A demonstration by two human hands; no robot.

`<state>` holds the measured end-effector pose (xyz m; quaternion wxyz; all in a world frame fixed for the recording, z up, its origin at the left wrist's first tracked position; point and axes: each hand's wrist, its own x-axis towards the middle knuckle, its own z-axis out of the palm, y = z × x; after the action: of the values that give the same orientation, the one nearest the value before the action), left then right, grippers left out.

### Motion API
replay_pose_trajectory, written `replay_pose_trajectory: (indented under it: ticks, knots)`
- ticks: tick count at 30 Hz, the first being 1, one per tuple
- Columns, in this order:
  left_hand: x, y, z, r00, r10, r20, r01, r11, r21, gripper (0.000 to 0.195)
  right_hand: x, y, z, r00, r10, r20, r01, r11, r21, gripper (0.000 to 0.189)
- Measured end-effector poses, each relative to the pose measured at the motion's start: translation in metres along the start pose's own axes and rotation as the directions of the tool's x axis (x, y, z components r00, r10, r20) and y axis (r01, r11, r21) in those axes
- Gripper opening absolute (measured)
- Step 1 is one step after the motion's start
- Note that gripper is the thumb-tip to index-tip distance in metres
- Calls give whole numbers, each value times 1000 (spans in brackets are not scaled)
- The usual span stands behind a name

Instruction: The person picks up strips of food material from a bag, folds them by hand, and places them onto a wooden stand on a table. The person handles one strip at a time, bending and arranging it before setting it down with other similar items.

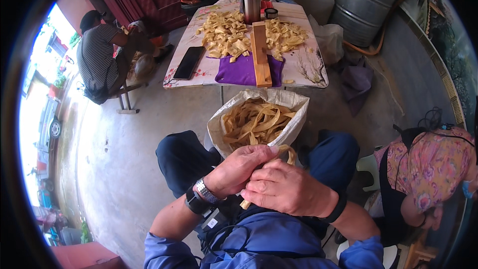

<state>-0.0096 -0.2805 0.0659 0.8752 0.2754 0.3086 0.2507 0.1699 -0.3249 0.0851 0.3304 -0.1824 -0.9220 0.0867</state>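
Observation:
My left hand [239,168] and my right hand [285,186] meet above my lap, both closed on one tan dried strip [289,153]. The strip loops up past my fingers on the right, and its short end sticks out below them. Just beyond my hands stands an open white woven sack [300,110], full of long tan dried strips [257,121]. Behind it, piles of short folded tan pieces [227,33] lie on the table [312,63]. A wooden block device [261,54] rests there on a purple cloth [235,71].
A black phone [189,62], a steel thermos [251,3] and a roll of tape [270,13] are on the table. One person sits across it, another [99,50] at left, a third [429,164] at right. A metal drum [364,3] stands at the back right.

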Motion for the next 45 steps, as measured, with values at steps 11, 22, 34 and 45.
replay_pose_trajectory:
  ticks: [11,22,34,45]
  knots:
    - [2,-6,-4,997,71,22,-74,934,350,19,-8,-8,15,935,267,-233,-164,910,382,24]
    - [-17,6,12,861,410,301,-295,-81,952,18,-35,15,33,433,895,109,-594,192,781,26]
    - [-18,1,-5,958,220,185,-277,531,801,28,-42,15,15,729,684,33,-601,616,509,29]
    - [-23,-16,4,862,460,213,-444,480,757,41,-22,0,13,477,842,251,-553,65,831,32]
